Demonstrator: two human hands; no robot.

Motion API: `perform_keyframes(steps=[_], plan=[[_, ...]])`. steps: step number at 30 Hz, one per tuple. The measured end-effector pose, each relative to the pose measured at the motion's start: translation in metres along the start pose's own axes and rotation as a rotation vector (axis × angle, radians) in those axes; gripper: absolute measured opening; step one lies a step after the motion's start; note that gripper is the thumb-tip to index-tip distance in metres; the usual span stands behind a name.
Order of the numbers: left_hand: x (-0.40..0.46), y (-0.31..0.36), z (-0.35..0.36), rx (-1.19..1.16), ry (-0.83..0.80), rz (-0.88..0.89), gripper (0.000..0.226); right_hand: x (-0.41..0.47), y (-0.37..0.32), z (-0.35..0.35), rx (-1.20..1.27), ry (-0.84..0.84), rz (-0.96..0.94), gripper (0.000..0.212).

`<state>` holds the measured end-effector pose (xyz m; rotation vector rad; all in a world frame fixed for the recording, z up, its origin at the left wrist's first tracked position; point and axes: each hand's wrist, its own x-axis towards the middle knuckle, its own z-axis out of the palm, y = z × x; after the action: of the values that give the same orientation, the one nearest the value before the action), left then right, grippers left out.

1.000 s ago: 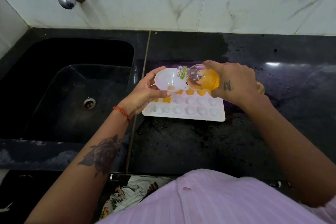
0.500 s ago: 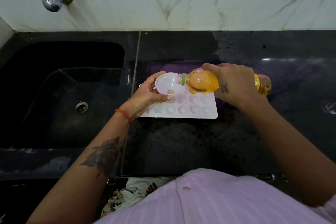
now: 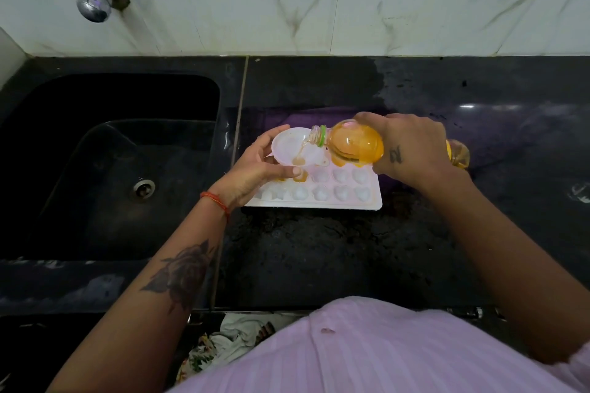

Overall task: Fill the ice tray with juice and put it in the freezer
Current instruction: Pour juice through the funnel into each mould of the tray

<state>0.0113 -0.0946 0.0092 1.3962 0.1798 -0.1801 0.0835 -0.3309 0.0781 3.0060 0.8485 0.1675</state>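
juice bottle (image 3: 354, 144) lies level, neck pointing left into funnel (image 3: 295, 147); right hand (image 3: 412, 147) fingers wrapped round it | left hand (image 3: 255, 166) fingers pinch funnel over ice tray (image 3: 322, 198)

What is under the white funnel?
The white ice tray on the black counter sits under the funnel. Orange juice shows in a cup by its spout; the cups right beneath are hidden by the funnel and left hand.

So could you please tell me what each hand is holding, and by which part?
Left hand holds the white plastic funnel by its rim; right hand grips the clear orange-juice bottle around its body.
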Motion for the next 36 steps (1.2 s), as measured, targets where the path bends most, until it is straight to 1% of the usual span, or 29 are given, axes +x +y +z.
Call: perform_keyframes(steps=[5,10,15,21,31,36], plan=[[0.001,0.003,0.002,-0.005,-0.01,-0.004,0.085,-0.003,0.002,-0.004,0.06,-0.034,0.027,0.074],[0.006,0.005,0.011,0.003,-0.027,0.0,0.082,-0.009,0.009,-0.007,0.081,-0.002,0.046,0.068],[0.011,0.002,0.02,0.016,-0.038,-0.009,0.084,-0.017,0.014,-0.006,0.054,0.027,0.029,0.065],[0.014,-0.002,0.027,0.03,-0.042,-0.007,0.077,-0.022,0.019,-0.006,-0.026,0.04,0.036,0.066],[0.015,-0.003,0.03,0.041,-0.035,-0.013,0.08,-0.024,0.02,-0.007,-0.041,0.062,0.03,0.064],[0.015,-0.003,0.029,0.05,-0.038,-0.011,0.08,-0.024,0.02,-0.009,-0.014,0.044,0.051,0.068]])
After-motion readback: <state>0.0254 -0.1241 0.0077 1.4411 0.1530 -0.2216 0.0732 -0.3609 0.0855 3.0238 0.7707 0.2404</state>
